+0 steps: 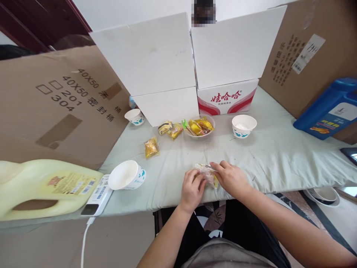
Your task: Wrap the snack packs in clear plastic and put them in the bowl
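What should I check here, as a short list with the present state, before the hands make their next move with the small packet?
1. Both hands on the packet: left hand and right hand both touch the snack packet. Ok.
2. Packet supported: it lies on the pale cloth near the front edge. Ok.
3. Packet opened: the fingers hide its seal. Cannot tell.
4. Glass bowl in view: it holds more yellow packets. Ok.
5. Paper cup upright: it lies on its side. Not ok.
6. Paper bowl upright: yes, beyond the right hand. Ok.
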`<state>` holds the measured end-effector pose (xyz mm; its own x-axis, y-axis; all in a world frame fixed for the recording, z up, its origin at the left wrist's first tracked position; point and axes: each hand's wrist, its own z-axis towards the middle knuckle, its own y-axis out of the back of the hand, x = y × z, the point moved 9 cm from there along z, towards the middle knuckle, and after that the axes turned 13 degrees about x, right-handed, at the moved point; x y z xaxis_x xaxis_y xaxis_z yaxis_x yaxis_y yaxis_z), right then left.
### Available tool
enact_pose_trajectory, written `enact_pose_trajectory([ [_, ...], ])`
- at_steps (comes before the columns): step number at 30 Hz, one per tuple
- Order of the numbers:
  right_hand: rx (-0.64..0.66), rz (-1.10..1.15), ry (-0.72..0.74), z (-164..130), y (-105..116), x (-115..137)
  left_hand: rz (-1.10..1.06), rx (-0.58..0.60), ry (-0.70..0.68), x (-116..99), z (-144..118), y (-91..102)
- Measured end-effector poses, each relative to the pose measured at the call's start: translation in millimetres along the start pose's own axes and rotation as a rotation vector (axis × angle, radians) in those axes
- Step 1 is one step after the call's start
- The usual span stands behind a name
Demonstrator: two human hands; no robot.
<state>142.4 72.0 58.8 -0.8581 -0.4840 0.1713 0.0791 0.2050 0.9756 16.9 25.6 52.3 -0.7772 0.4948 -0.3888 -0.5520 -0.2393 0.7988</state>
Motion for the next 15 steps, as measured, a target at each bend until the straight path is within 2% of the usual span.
enact_pose_trajectory([
  [2, -0.026, -0.055, 0.055, 4.9, 5.3, 16.6, -0.022, -0.059, 0.022, 5.1, -2.7, 1.9],
  [5, 0.002, -0.150, 0.154, 10.4, 5.7, 43.2, -0.038, -0.122, 0.063, 11.8, -6.3, 3.2],
  [8, 0.039, -0.199, 0.202, 5.7, 6.6, 43.2, -0.014, -0.128, 0.114, 16.6, -7.8, 2.8],
  [11, 0.043, -0.208, 0.160, -7.1, 5.8, 2.8, 0.021, -0.086, 0.155, 21.0, -5.3, 0.7],
  [15, 0.027, -0.188, -0.048, -24.0, -7.8, -86.0, -0.106, 0.025, 0.152, 27.3, 0.2, -7.7],
])
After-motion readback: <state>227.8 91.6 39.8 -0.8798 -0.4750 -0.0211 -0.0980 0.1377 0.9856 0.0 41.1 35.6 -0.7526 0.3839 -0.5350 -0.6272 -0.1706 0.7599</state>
